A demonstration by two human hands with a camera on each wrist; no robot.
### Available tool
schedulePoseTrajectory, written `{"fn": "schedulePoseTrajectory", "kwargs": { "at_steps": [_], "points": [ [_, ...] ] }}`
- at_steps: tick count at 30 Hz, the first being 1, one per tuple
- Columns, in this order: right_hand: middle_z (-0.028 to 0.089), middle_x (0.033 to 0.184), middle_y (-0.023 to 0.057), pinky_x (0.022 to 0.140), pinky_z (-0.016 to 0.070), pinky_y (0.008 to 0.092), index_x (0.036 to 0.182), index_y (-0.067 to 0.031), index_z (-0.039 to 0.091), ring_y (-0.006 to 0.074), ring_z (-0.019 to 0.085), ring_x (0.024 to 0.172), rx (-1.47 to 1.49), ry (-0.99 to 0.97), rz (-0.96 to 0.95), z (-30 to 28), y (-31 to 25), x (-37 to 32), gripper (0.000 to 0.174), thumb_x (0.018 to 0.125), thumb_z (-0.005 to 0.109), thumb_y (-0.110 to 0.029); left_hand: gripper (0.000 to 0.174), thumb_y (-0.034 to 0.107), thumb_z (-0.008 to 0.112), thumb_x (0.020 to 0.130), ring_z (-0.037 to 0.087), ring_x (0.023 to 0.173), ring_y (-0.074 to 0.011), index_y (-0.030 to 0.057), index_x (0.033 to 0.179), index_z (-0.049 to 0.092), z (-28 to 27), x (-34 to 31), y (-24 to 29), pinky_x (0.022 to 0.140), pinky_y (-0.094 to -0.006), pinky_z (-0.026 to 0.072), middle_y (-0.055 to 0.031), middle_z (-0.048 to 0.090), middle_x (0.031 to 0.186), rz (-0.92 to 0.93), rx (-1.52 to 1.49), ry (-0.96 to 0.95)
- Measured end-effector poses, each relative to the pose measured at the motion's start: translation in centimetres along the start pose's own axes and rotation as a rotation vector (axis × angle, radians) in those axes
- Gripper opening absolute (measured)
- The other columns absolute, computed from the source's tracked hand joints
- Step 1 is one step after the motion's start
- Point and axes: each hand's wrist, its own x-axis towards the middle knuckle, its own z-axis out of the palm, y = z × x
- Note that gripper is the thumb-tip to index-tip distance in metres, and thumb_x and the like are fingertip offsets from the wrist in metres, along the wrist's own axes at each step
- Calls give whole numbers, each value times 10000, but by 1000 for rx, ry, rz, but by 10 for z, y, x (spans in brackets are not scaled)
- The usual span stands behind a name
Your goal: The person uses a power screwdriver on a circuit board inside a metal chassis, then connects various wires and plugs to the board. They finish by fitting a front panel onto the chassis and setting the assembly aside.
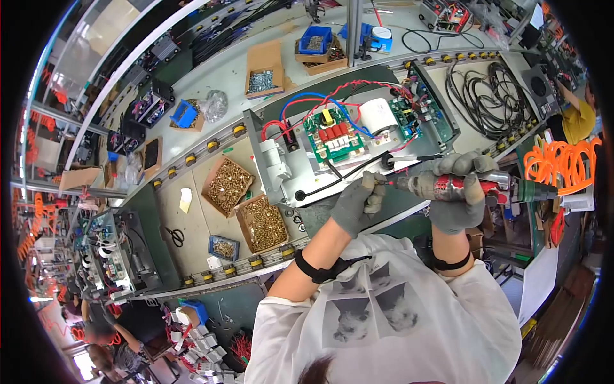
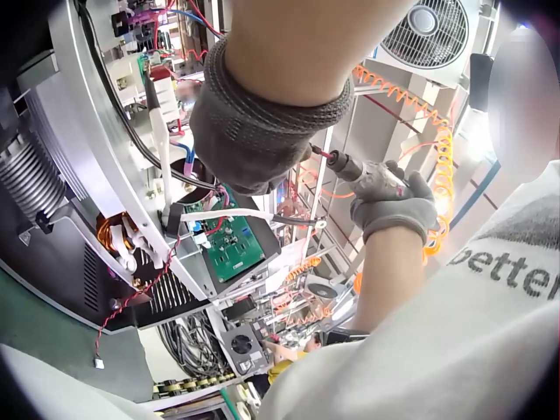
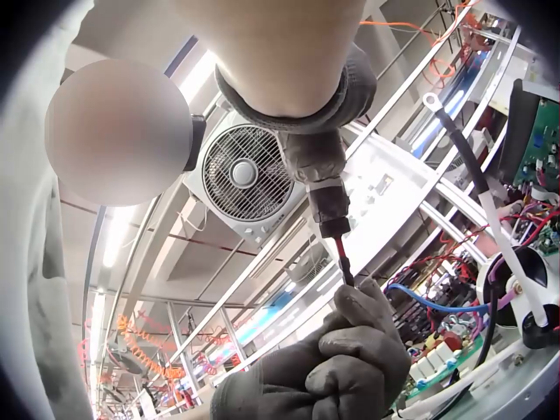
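Observation:
Both hands wear grey gloves. The right hand (image 1: 457,192) grips a red and grey power driver (image 1: 448,187), which lies roughly level and points left. The left hand (image 1: 358,203) has its fingers curled at the tip of the driver's bit (image 1: 387,183); in the right wrist view the left fingers (image 3: 359,341) pinch at the end of the bit (image 3: 343,258). Whether a small screw is held there is hidden. Just beyond the hands is an open metal chassis (image 1: 320,185) with a green circuit board (image 1: 332,136), a white cylinder (image 1: 378,117) and a black cable with a ring end (image 2: 297,221).
Boxes of brass-coloured fasteners (image 1: 263,224), a small blue tray (image 1: 224,248) and black scissors (image 1: 174,237) lie left of the chassis. Coiled black cables (image 1: 489,99) lie to its right, near an orange coiled hose (image 1: 563,168). Roller rails (image 1: 256,262) edge the bench.

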Motion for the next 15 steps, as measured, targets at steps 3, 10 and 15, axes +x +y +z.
{"fn": "schedulePoseTrajectory", "kwargs": {
  "at_steps": [3, 10, 15],
  "points": [
    [534, 826, 100, 680, 485, 398, 1016, -66, 487, 264, 571, 750, -3, 15, -29, 1, -4, 2, 264, 791, 609, -131, 375, 373, 552, 910, 359, 559, -46, 31, 1060, 530, -1, 2, -3, 476, -166, 296, -10, 488, 758, 4, -34, -46],
    [465, 820, 72, 687, 403, 368, 1050, -83, 486, 217, 482, 746, -21, -52, -45, -12, -10, 7, 243, 834, 549, -175, 371, 311, 584, 903, 331, 564, -53, -4, 1083, 508, 15, 7, -3, 484, -183, 272, -7, 463, 731, 79, 187, -9],
    [476, 830, 71, 684, 403, 364, 1047, -85, 489, 209, 478, 749, 20, 22, -28, -21, -16, 10, 244, 831, 554, -178, 394, 316, 555, 921, 337, 562, -58, -33, 1104, 532, 32, 9, -9, 512, -196, 289, -23, 507, 741, 193, 415, 113]
  ]
}}
